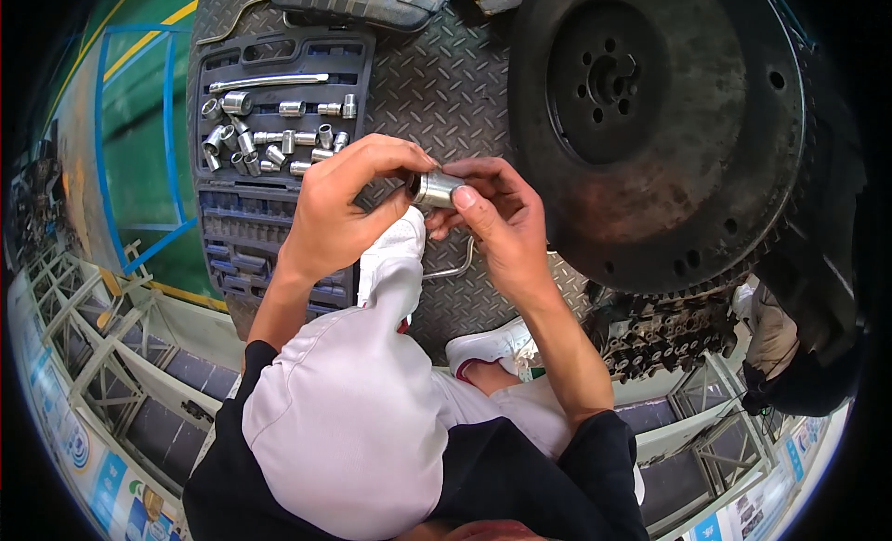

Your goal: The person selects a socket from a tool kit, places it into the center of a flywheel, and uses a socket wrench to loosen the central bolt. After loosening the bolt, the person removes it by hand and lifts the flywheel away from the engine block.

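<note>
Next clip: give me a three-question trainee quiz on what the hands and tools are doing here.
1. True or false: both hands grip one socket.
2. Where do the loose sockets lie? A) in the tool case B) on the flywheel C) on the shoe
3. What bent metal tool lies on the tread plate below the hands?

Key: 1. True: left hand and right hand pinch it between them. 2. A. 3. An L-shaped bar, partly hidden.

Black sleeves pushed up — pale grey trousers, white shoes.
</note>
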A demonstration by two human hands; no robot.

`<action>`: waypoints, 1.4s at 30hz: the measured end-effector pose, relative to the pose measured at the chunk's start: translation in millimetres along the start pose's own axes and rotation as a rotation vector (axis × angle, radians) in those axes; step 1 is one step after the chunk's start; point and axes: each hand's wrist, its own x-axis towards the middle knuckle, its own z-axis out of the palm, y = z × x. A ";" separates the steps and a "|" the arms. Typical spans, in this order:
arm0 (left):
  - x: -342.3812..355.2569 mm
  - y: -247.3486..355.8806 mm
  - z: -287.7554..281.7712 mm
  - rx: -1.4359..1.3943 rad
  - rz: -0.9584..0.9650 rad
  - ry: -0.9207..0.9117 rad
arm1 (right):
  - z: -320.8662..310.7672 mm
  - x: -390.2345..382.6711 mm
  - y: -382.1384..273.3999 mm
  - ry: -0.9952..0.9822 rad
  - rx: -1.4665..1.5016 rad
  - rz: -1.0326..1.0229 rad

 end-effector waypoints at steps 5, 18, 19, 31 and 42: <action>-0.2 1.6 -1.4 -0.147 -0.078 0.005 | 2.6 -0.8 -1.7 -0.008 0.016 0.030; 4.3 -0.6 0.1 -0.145 -0.113 0.005 | 1.6 2.0 5.6 0.037 0.066 0.043; 4.8 -0.6 0.0 -0.147 -0.113 0.000 | 1.3 2.4 4.9 0.032 0.064 0.052; 4.8 -2.1 -4.0 -0.173 -0.094 -0.073 | -0.9 1.1 3.0 -0.002 0.108 0.137; 104.7 19.4 36.3 -0.273 -0.034 0.095 | 16.4 -9.8 59.0 0.038 0.452 0.385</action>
